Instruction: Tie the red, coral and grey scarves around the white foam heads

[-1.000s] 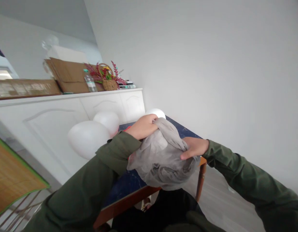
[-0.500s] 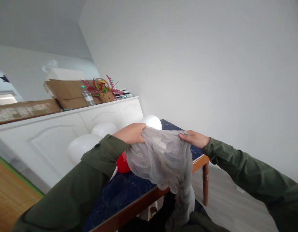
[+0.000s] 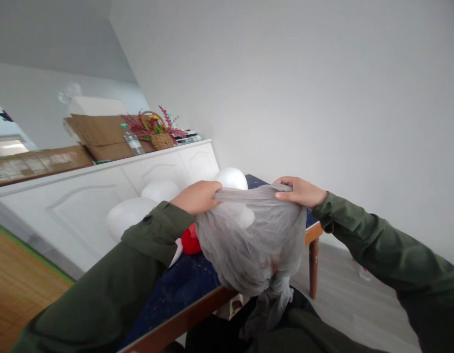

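Observation:
A sheer grey cloth (image 3: 252, 245) is stretched by its top edge between my two hands, in front of the table. My left hand (image 3: 199, 197) is closed on the edge at the left, and my right hand (image 3: 302, 191) pinches it at the right. Below, the cloth hangs in loose folds and gathers into a narrow bunch near my lap. A white balloon (image 3: 231, 178) shows just behind the cloth's top edge. Something red (image 3: 191, 240) lies on the table beside my left sleeve, partly hidden by the cloth.
The blue-topped wooden table (image 3: 175, 294) reaches toward the wall. Two more white balloons (image 3: 129, 215) are near the white cabinet (image 3: 83, 211). On the cabinet are cardboard boxes (image 3: 101, 137), a plastic bottle (image 3: 133, 141) and a flower basket (image 3: 162, 141). Another bottle (image 3: 364, 273) is on the floor.
Both hands have risen slightly and my right hand has shifted right. The cloth's top edge is now straighter and tauter, and its body is spread wider. The view has tilted slightly.

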### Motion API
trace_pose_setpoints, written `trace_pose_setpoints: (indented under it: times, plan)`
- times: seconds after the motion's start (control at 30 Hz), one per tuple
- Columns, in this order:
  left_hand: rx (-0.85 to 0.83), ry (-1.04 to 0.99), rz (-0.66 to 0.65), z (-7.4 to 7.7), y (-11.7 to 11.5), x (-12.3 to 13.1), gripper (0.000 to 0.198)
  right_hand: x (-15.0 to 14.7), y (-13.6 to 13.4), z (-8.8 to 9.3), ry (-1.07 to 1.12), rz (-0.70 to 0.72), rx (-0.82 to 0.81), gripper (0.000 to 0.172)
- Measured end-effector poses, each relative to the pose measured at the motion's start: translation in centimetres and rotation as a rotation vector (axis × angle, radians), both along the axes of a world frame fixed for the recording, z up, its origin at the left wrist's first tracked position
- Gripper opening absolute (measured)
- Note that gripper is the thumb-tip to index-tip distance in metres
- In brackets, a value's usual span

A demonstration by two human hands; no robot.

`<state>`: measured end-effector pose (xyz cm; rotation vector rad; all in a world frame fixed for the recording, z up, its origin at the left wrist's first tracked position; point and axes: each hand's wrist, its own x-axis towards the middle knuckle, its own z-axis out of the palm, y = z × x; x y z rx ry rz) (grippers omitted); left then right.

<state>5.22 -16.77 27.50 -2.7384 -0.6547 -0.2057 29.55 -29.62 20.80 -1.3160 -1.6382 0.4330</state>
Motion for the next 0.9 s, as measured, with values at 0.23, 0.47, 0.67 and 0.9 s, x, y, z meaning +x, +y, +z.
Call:
trace_pose_setpoints:
  times: [0.23,0.47,0.67,0.9]
  plan:
    - [-0.046,-0.231,-0.018,0.5,-0.4,0.9,0.024,-0.8,-0.3,-1.5,-0.445,0.236,-0.262,0.031]
    - [-0.954,-0.705,-0.03,0.6,-1.9,2.3,0.014,-0.9,1.6,-2.4,0.003,0.202,-0.095,0.021]
    - [-1.426,-0.41,0.108,1.7,-2.2,1.4,0.015,-2.2,3.7,-3.1,0.728,0.309,-0.115,0.023]
    - [-1.401,-0.504,0.031,3.4,-1.2,1.6,0.009,-5.3,5.5,-5.5,0.465,0.616,-0.139,0.074]
